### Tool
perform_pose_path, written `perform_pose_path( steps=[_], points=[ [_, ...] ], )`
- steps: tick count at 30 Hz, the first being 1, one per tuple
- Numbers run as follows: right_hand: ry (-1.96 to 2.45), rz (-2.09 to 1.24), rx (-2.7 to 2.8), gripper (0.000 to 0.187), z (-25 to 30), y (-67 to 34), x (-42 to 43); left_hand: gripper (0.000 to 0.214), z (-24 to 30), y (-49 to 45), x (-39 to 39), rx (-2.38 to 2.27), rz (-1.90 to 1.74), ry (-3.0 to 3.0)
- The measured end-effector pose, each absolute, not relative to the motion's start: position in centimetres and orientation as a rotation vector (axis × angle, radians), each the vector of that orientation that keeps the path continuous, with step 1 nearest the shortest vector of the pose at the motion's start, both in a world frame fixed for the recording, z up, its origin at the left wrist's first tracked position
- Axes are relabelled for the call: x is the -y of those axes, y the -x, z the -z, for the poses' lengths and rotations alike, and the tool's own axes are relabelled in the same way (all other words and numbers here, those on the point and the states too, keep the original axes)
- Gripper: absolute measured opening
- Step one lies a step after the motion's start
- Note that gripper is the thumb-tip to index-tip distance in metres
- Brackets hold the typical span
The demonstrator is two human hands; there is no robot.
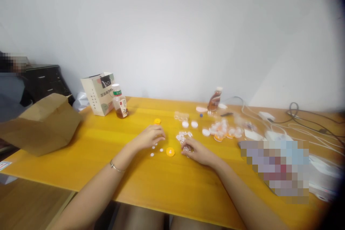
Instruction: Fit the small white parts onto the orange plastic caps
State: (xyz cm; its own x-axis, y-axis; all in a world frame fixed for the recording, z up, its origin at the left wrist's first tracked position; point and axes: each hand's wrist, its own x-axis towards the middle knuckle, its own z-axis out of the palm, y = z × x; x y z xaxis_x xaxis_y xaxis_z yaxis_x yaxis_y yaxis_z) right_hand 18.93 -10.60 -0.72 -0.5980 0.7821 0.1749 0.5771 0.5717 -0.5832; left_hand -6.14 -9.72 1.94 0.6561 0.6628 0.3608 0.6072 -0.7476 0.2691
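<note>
My left hand [151, 136] hovers over the table with its fingers loosely bent and apart, nothing visible in them. Below it lie several small white discs [161, 150]. Between my two hands sits a yellow round piece [170, 151] with a small white spot at its middle; another yellow round piece [157, 121] lies just beyond my left hand. My right hand [199, 152] has its thumb and fingers closed around a white openwork wheel piece [186, 148]. Past its fingertips is a small pile of similar white openwork pieces [182, 137].
White round caps [194, 124] and a heap of clear and orange round parts [222, 129] lie right of centre. Drink bottles [120, 102] stand left and right at the back. A paper bag [98, 95], brown cardboard [45, 125], cables [309, 129] and a blurred-out flat item [277, 169] flank the workspace.
</note>
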Motion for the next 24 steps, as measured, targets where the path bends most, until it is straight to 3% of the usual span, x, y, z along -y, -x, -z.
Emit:
perform_pose_path(
  steps=[8,24],
  points=[
    [1.097,-0.664,2.368,0.011,1.0,-19.0,10.6,0.015,-0.9,8.8,7.8,-1.36,-0.366,-2.627],
    [1.037,-0.653,2.249,0.015,0.6,-18.8,10.6,0.013,-1.2,10.3,7.6,-1.491,-0.23,-2.434]
  ],
)
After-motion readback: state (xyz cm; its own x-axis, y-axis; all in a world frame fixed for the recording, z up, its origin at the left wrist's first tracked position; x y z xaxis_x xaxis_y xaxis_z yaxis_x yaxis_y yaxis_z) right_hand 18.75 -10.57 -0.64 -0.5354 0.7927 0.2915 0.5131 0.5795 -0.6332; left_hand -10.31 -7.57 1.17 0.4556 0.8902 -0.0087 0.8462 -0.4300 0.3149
